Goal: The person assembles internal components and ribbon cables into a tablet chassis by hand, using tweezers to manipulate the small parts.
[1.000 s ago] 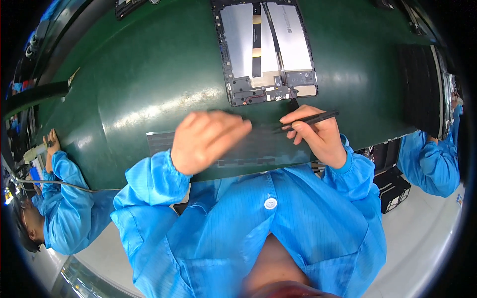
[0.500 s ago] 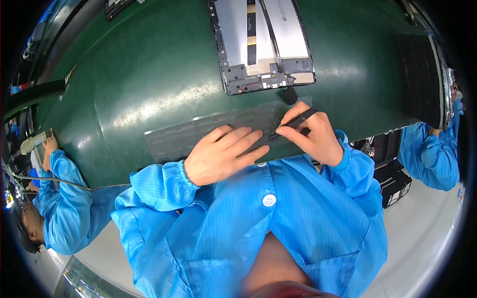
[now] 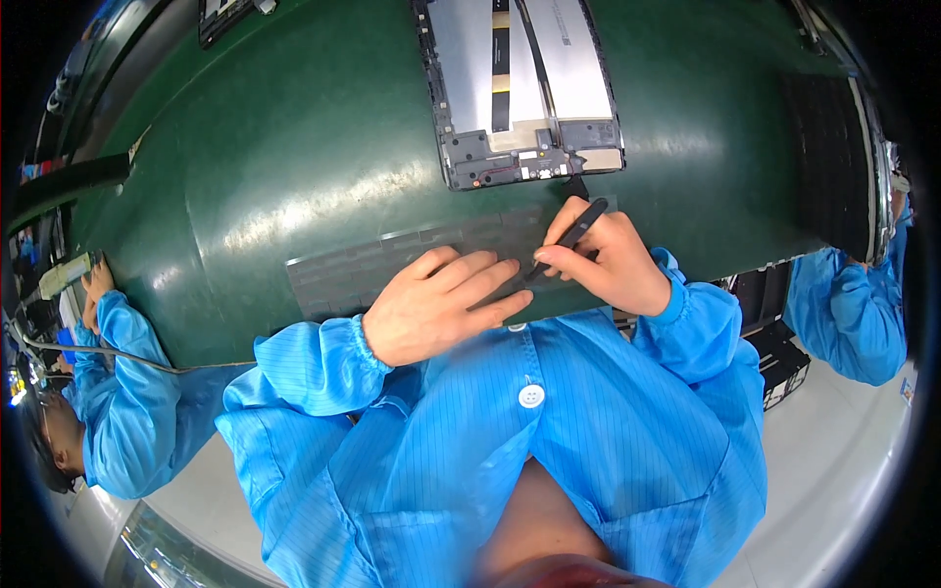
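left hand (image 3: 431, 309) flat, fingers spread, pinning grey strip (image 3: 392, 265) at frame centre on green mat (image 3: 274, 167) | right hand (image 3: 608, 260) pinching black stylus (image 3: 569, 235) pen-style, tip low for control | opened tablet (image 3: 524, 88) upper centre

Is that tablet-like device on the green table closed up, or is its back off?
Open. The device lies on the green table with no back cover: silver panels, a dark cable strip and a circuit board along its near edge are bare.

bright overhead light | glare streaks on green mat (image 3: 294, 196) | sharp centre | fisheye bending, dark rim
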A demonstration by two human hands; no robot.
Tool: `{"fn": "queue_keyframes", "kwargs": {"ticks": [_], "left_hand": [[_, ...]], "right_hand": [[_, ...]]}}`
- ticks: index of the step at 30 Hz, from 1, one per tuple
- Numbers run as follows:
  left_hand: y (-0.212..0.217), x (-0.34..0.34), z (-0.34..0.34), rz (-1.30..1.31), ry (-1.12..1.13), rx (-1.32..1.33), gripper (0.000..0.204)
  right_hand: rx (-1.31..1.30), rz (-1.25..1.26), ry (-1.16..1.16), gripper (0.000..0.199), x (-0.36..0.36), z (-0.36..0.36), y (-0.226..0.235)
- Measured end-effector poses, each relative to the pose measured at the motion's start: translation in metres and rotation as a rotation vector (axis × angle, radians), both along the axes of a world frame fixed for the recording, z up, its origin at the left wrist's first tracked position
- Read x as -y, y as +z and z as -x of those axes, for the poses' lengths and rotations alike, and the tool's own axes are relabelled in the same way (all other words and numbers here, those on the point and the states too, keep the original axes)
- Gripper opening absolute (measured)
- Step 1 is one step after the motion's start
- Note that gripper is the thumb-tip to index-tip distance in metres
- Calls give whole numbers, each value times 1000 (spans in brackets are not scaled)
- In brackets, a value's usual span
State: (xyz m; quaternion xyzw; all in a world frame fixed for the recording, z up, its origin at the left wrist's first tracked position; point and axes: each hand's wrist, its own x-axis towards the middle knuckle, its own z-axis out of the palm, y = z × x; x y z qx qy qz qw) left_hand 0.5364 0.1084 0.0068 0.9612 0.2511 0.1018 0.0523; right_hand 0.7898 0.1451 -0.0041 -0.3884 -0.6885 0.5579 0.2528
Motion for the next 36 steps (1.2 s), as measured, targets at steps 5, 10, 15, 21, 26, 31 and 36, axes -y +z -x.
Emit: {"fn": "queue_keyframes", "kwargs": {"ticks": [5,10,15,21,26,31,36], "left_hand": [[2,-6,0,52,5,72,40],[23,-35,13,110,89,285,39],[16,-57,17,-121,229,327,35],[7,-63,23,-169,238,304,35],[2,-65,27,-214,207,292,37],[3,-65,27,-208,214,289,36],[2,-65,28,-202,215,292,36]], "right_hand": [[-326,419,-126,14,-32,-9,19],[-179,157,-90,22,-84,14,45],[-110,211,-19,19,-107,32,39],[-62,255,40,22,-116,40,35],[-7,254,33,24,-115,43,37],[24,239,53,24,-116,44,38],[25,219,48,25,-115,45,37]]}}
